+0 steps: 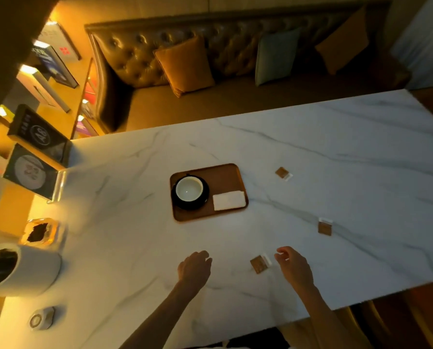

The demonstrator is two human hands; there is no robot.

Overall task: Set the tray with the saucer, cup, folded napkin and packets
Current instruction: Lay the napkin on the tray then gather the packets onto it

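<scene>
1. The wooden tray point(223, 178) lay near the middle of the marble table point(348, 152).
2. On the tray's 9 o'clock half stood a black saucer point(202, 203), with the white cup point(189, 189) upright on it and showing nothing inside.
3. The folded napkin point(229, 200), white and flat, filled the tray's 4 o'clock corner, just beside the saucer.
4. Three brown packets lay on the bare marble, none of them on the tray. The far packet point(282, 173) was at about 2 o'clock from the tray, the side packet point(325, 227) at 4 o'clock and the near packet point(260, 264) at 5 o'clock.
5. The right hand point(295, 268) was just at 3 o'clock of the near packet. Its fingers were loosely bent towards the packet and pinched nothing; whether a fingertip touched it I could not tell.
6. The left hand point(195, 268) was over the table at 6 o'clock from the tray, fingers relaxed and slightly curled, gripping nothing.
7. Towards 8 o'clock, at the table's edge, were a small glass dish point(43, 233) with something dark in it, a white cylinder point(26, 272) and a small round gadget point(42, 318).
8. At 9 o'clock stood a dark sign holder point(32, 171).
9. Beyond the table at 12 o'clock ran a tufted bench point(139, 54) with cushions.
</scene>
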